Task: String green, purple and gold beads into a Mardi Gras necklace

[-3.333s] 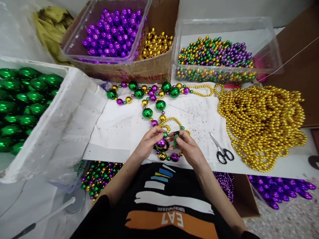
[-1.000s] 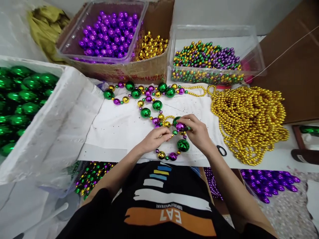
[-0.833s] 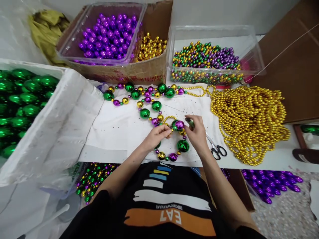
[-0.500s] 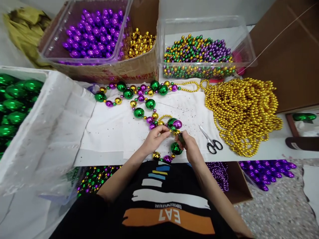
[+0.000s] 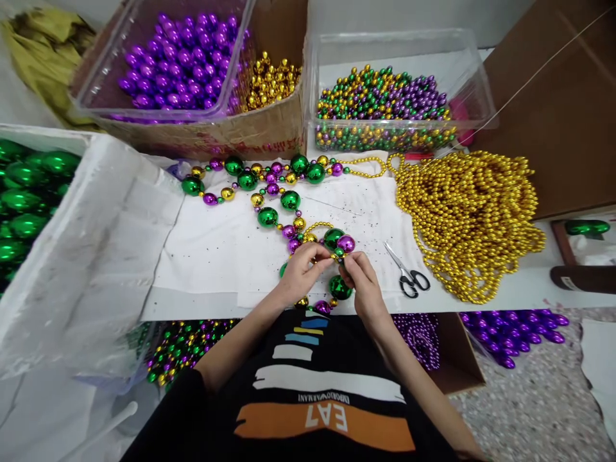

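Note:
A bead necklace (image 5: 290, 201) of green, purple and gold balls trails down the white cloth to my hands. My left hand (image 5: 303, 269) pinches its strand by some small gold beads, below a large green ball (image 5: 333, 239) and a purple ball (image 5: 346, 244). Closed fingertips of my right hand (image 5: 364, 280) meet the same strand from the right, at a small green bead. The dark object seen earlier in that hand is not clearly visible; fingers may hide it. Another large green ball (image 5: 341, 287) hangs just below. Black-handled scissors (image 5: 409, 277) lie right of my right hand.
A heap of gold bead strands (image 5: 471, 224) covers the table's right side. Behind stand a clear bin (image 5: 404, 125) of small mixed beads and a clear tub (image 5: 163, 115) of purple balls on a cardboard box (image 5: 231, 138). A white box (image 5: 91, 212) of green balls stands left.
The dark object between my right fingers no longer shows clearly, and those fingers have closed in on the strand. My left hand has shifted very slightly right. The purple ball has moved a little.

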`<state>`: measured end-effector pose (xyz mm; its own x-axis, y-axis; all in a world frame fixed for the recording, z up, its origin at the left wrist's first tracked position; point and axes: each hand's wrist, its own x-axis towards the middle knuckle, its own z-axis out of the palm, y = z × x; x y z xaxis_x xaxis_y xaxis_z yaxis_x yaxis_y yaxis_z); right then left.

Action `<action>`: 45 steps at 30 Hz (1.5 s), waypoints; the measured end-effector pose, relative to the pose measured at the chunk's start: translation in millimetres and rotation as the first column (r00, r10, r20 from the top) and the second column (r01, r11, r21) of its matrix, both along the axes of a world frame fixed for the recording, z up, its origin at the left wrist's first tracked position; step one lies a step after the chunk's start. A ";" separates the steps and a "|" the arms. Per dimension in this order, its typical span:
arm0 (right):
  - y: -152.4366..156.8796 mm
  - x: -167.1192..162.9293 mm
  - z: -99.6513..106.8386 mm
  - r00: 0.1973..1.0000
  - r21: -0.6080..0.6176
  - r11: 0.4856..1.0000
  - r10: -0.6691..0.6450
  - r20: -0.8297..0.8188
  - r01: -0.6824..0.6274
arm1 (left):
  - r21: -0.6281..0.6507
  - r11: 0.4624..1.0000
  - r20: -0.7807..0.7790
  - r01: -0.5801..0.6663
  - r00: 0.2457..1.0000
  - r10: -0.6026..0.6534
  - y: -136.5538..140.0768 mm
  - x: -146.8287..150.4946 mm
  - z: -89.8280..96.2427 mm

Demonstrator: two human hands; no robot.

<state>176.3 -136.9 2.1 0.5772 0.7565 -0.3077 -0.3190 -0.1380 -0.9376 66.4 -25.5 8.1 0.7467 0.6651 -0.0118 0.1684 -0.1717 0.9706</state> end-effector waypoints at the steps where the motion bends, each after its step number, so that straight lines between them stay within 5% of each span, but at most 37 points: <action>1: 0.5 -0.3 -0.1 1.000 0.005 1.000 -0.008 0.003 0.008 | 0.005 1.000 0.002 0.003 1.000 -0.003 -0.1 0.1 -0.5; 24: 0.1 -4.1 -4.8 0.996 -0.095 0.993 -0.061 0.067 0.067 | 0.147 0.989 0.009 -0.034 0.999 0.033 -2.8 -4.0 -1.7; 35: -10.3 -2.6 18.5 0.952 -0.143 0.987 0.026 -0.304 -0.073 | -0.001 0.996 0.056 -0.094 0.994 0.094 -6.7 3.5 -4.0; 45: -3.2 -3.7 23.5 0.940 -0.149 0.988 -0.080 -0.332 0.031 | 0.054 0.996 0.113 -0.073 0.991 0.066 -14.9 5.8 -5.7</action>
<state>172.5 -140.1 25.6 0.4615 0.6616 -0.5910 -0.6229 -0.2328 -0.7469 72.1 -40.4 2.4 0.6930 0.7126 0.1089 0.0733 -0.2199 0.9728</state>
